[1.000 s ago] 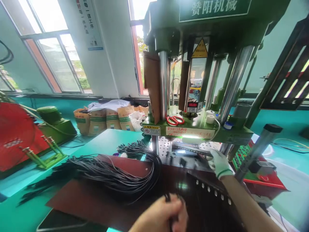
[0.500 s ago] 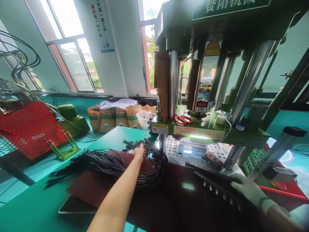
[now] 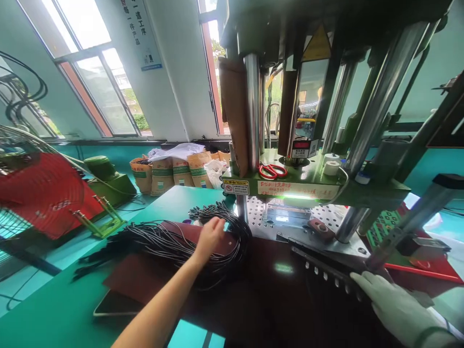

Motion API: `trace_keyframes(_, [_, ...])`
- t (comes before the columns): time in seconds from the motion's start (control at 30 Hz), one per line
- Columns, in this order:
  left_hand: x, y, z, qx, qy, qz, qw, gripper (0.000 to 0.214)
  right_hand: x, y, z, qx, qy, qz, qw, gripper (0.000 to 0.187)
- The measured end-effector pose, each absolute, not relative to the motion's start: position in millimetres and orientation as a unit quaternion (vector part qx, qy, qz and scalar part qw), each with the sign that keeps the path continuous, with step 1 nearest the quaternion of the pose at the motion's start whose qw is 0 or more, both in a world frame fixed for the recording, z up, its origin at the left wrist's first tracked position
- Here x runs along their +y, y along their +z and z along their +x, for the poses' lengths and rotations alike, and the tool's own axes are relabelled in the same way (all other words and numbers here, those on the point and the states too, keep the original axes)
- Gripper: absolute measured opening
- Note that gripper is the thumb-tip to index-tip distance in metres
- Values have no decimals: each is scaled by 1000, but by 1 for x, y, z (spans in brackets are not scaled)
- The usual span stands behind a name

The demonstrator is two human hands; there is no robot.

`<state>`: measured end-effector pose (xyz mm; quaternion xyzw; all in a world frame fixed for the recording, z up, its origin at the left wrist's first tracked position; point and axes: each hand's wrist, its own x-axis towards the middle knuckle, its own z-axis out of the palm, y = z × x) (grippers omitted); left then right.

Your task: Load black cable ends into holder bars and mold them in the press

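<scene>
My left hand point(image 3: 210, 237), bare, is above the coil of black cables point(image 3: 237, 237), its fingers curled closed; whatever they may hold is too small to make out. Under the arm, more of the cable bundle point(image 3: 155, 241) lies across reddish-brown boards point(image 3: 126, 278). My right hand point(image 3: 393, 299), in a pale glove, lies at the right end of a long dark metal fixture point(image 3: 326, 266) with a row of small shiny pieces along it. Its fingers look stretched out towards the fixture; whether they touch it is unclear.
A green press point(image 3: 282, 186) with steel columns stands ahead, red-handled scissors point(image 3: 272, 171) on its ledge. Beneath is a perforated metal plate point(image 3: 258, 217). To the right are a red tray point(image 3: 424, 271) and a grey post point(image 3: 431, 212). Paper sacks point(image 3: 162, 176) line the wall.
My left hand has drawn back slightly towards me from the far cable ends, its fingers now more curled. More of my right glove shows at lower right. The view has shifted a little.
</scene>
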<state>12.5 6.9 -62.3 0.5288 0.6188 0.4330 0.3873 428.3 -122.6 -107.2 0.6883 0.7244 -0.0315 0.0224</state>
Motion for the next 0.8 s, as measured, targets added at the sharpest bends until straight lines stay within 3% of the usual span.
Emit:
trace_keyframes(0.13, [-71, -75, 72, 406, 259, 735, 477, 20, -110, -95, 418, 713, -49, 698, 44, 51])
trace_keyframes(0.2, [-96, -88, 98, 359, 200, 767, 493, 29, -99, -80, 413, 710, -66, 699, 54, 40])
trace_keyframes(0.3, [-106, -107, 130, 363, 190, 708, 575, 51, -81, -54, 406, 681, -64, 727, 63, 28])
trace_keyframes(0.4, [-98, -114, 157, 352, 213, 518, 750, 59, -65, -33, 400, 668, -44, 742, 36, 25])
trace_keyframes(0.53, [-89, -103, 186, 293, 208, 291, 887, 50, -38, -26, 395, 671, -47, 740, -18, 23])
trace_keyframes(0.8, [-43, -99, 221, 273, 209, 293, 892, 17, 34, -36, 383, 664, -77, 735, -117, 15])
